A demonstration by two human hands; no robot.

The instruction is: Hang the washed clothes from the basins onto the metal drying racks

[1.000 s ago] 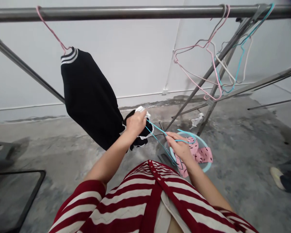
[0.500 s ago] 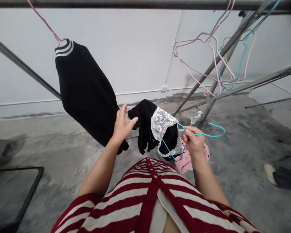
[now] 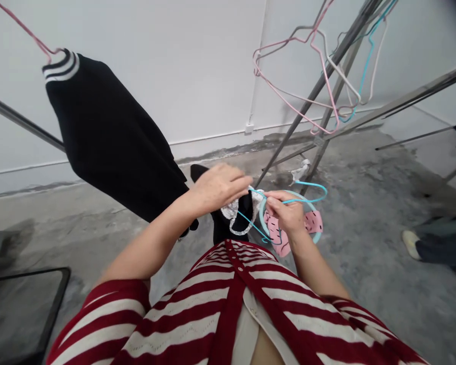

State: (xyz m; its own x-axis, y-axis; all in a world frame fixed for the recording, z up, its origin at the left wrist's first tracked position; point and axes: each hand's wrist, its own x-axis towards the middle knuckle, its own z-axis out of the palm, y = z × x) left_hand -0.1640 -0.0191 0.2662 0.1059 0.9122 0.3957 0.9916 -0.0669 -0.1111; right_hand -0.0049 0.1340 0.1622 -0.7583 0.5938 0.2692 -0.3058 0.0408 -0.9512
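My left hand is closed on a small black garment with white lace trim, gripping it at the top. Close beside it, my right hand pinches a blue wire hanger whose lower wire runs into the lace garment. Both hands are held in front of my red and white striped top. To the left, a black garment with white stripes hangs from a pink hanger.
A blue basin holding a pink spotted cloth sits on the concrete floor below my right hand. Empty pink, white and blue hangers dangle on the metal drying rack's legs. Another person's shoe shows at the right. A dark frame lies bottom left.
My left hand went from open beside the black lace garment to closed on its top. The hands came together, the garment bunched up, and the view tilted down, hiding the top rail.
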